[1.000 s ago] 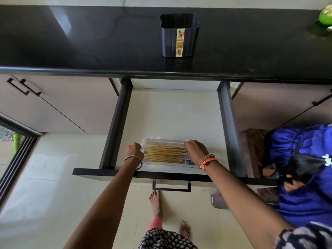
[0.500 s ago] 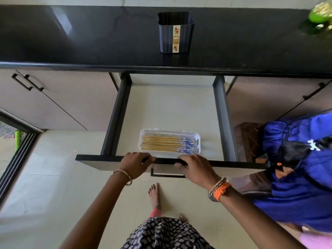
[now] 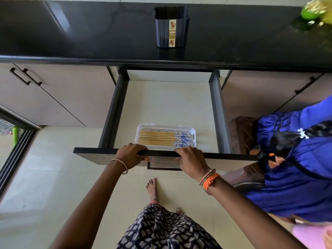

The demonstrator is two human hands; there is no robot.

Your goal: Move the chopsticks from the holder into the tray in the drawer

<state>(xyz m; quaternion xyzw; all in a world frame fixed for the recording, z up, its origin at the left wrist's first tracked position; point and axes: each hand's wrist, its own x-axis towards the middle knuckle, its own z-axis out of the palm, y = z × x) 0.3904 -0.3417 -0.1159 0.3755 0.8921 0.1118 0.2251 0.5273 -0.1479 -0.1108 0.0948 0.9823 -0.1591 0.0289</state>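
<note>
Change: my left hand (image 3: 130, 153) and right hand (image 3: 190, 159) left the clear plastic tray (image 3: 166, 127), now gripping the black drawer front (image 3: 93, 154).
Wooden chopsticks (image 3: 161, 139): trayed.
Dark ribbed holder (image 3: 171, 26): looks empty.
Meaning: likely closing.

Single head-worn wide-angle view, looking steeply down and forward: countertop (image 3: 71, 33) at top edge, open drawer (image 3: 167, 105) mid-frame, floor (image 3: 45, 186) below (edges bowed); no second view.
</note>
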